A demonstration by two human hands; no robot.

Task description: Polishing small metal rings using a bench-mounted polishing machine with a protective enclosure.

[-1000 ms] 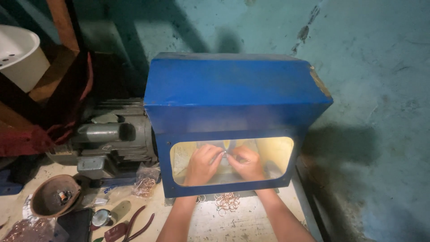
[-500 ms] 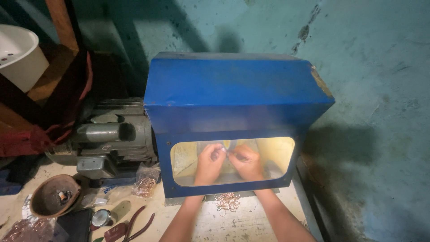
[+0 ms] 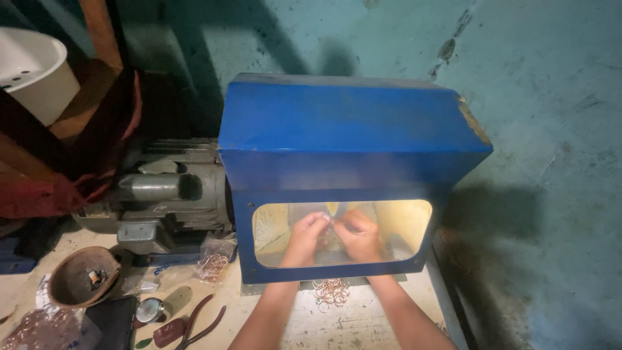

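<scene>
1. Where both hands reach through the lit window of the blue hood (image 3: pixel 350 129): left hand (image 3: pixel 304 238) and right hand (image 3: pixel 358 234) pinched narrow together on something tiny, too small to identify.
2. Just outside the opening, on the bench: thin coppery rings (image 3: pixel 331 291), heaped loosely.

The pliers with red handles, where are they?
In the head view, the pliers lie low on the left of the bench, in front of the grey motor and left of the person's left forearm.

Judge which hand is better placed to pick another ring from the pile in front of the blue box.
Probably the right hand: its forearm passes just beside the ring pile, though both it and the left hand are inside the blue box.
</scene>
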